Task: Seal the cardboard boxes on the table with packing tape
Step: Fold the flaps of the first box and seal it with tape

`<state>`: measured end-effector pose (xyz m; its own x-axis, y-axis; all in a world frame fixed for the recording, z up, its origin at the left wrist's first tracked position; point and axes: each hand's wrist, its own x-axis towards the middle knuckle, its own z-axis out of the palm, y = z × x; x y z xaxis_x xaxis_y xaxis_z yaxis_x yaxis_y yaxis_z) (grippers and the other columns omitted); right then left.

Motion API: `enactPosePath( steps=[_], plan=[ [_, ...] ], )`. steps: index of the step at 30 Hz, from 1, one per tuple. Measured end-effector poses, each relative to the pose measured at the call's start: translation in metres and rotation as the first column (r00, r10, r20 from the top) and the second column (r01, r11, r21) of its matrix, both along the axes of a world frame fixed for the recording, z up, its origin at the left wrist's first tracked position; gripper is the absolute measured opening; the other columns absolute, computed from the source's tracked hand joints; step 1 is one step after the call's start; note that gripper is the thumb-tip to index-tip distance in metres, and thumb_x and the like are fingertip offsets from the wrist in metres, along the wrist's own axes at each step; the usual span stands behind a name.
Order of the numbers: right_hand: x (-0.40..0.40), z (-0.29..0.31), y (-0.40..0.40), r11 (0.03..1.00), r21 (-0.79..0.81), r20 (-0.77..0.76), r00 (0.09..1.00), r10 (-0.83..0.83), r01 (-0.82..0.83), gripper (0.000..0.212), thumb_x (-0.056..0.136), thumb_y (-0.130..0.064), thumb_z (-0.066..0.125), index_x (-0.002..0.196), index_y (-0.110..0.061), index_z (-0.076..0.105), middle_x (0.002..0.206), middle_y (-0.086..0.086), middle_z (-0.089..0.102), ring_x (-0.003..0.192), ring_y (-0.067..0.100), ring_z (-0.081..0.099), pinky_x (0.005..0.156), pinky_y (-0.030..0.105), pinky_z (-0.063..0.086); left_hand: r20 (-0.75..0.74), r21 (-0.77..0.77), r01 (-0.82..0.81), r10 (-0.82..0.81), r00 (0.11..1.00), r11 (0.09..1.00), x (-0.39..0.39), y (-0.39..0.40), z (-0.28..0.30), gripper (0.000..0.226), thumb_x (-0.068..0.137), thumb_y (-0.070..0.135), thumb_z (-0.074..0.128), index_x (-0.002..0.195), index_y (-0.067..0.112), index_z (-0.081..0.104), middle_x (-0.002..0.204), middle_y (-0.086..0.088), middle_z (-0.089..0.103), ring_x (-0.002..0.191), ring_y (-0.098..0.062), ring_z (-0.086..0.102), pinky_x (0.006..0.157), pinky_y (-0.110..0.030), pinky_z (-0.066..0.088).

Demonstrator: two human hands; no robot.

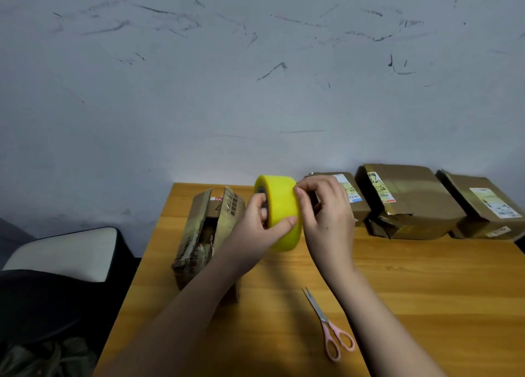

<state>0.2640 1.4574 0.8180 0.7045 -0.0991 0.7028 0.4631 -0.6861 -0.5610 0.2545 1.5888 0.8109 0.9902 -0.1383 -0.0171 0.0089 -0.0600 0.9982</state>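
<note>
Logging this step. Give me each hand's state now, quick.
Left hand: grips the yellow packing tape roll.
Right hand: fingertips pinch at the same roll's edge.

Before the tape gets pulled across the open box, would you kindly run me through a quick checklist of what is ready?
1. Yellow roll of packing tape held: ok, left hand grips it, held above the table.
2. Tape end found: cannot tell; right hand fingers pick at the roll's top edge.
3. Torn cardboard box flaps closed: not ok, a gap shows.
4. Pink-handled scissors nearby: ok, on the wooden table.
5. Three brown boxes at the back: out of the way, ok.
</note>
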Motion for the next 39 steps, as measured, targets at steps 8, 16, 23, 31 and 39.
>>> enactPosePath(
  steps=[8, 16, 23, 31, 39],
  plan=[
    [0.015, 0.001, -0.009, 0.927, 0.364, -0.387, 0.891, 0.236, -0.087, 0.01, 0.09, -0.012, 0.064, 0.081, -0.013, 0.06, 0.093, 0.004, 0.061, 0.086, 0.008, 0.056, 0.081, 0.024, 0.044, 0.091, 0.219, -0.003, -0.017, 0.996, 0.976, -0.01, -0.003, -0.015, 0.047, 0.07, 0.056, 0.064, 0.106, 0.04, 0.039, 0.108, -0.005, 0.061, 0.095, -0.025, 0.065, 0.083, -0.051, 0.053],
    [0.022, -0.002, -0.015, 0.928, 0.361, -0.264, 0.944, 0.199, -0.094, 0.014, 0.087, -0.012, 0.069, 0.077, -0.02, 0.061, 0.081, -0.005, 0.066, 0.08, 0.009, 0.06, 0.075, 0.031, 0.048, 0.057, 0.413, -0.108, 0.093, 0.994, 0.904, -0.001, -0.009, -0.013, 0.042, 0.074, 0.07, 0.055, 0.093, 0.034, 0.048, 0.084, -0.001, 0.068, 0.074, -0.024, 0.07, 0.07, -0.051, 0.055],
    [0.021, 0.022, -0.011, 0.882, 0.323, -0.068, 0.921, 0.384, -0.344, 0.009, 0.087, -0.015, 0.069, 0.081, -0.018, 0.063, 0.086, -0.003, 0.068, 0.086, 0.01, 0.064, 0.074, 0.022, 0.047, -0.346, 0.016, -0.107, 0.106, 0.932, 0.994, 0.003, 0.001, 0.004, 0.052, 0.086, 0.048, 0.063, 0.112, 0.003, 0.063, 0.083, -0.012, 0.073, 0.071, -0.021, 0.071, 0.068, -0.031, 0.059],
    [0.043, 0.028, 0.014, 0.612, 0.783, -0.43, 0.619, 0.658, -0.107, 0.012, 0.088, -0.015, 0.067, 0.087, -0.017, 0.056, 0.074, -0.007, 0.072, 0.071, 0.004, 0.065, 0.066, 0.025, 0.041, -0.357, -0.16, 0.007, -0.065, 0.932, 0.987, -0.012, 0.034, 0.008, 0.032, 0.093, 0.031, 0.053, 0.111, 0.005, 0.062, 0.089, -0.013, 0.072, 0.073, -0.02, 0.07, 0.068, -0.03, 0.056],
    [0.058, 0.036, 0.082, 0.632, 0.766, -0.32, 0.785, 0.53, -0.115, 0.018, 0.089, -0.011, 0.065, 0.081, -0.021, 0.053, 0.071, -0.009, 0.072, 0.065, 0.002, 0.064, 0.058, 0.016, 0.04, -0.012, -0.045, 0.114, -0.115, 0.993, 0.992, -0.028, 0.113, 0.011, 0.047, 0.074, 0.044, 0.065, 0.106, 0.012, 0.055, 0.076, -0.01, 0.07, 0.071, -0.025, 0.068, 0.063, -0.036, 0.054]
  ],
)
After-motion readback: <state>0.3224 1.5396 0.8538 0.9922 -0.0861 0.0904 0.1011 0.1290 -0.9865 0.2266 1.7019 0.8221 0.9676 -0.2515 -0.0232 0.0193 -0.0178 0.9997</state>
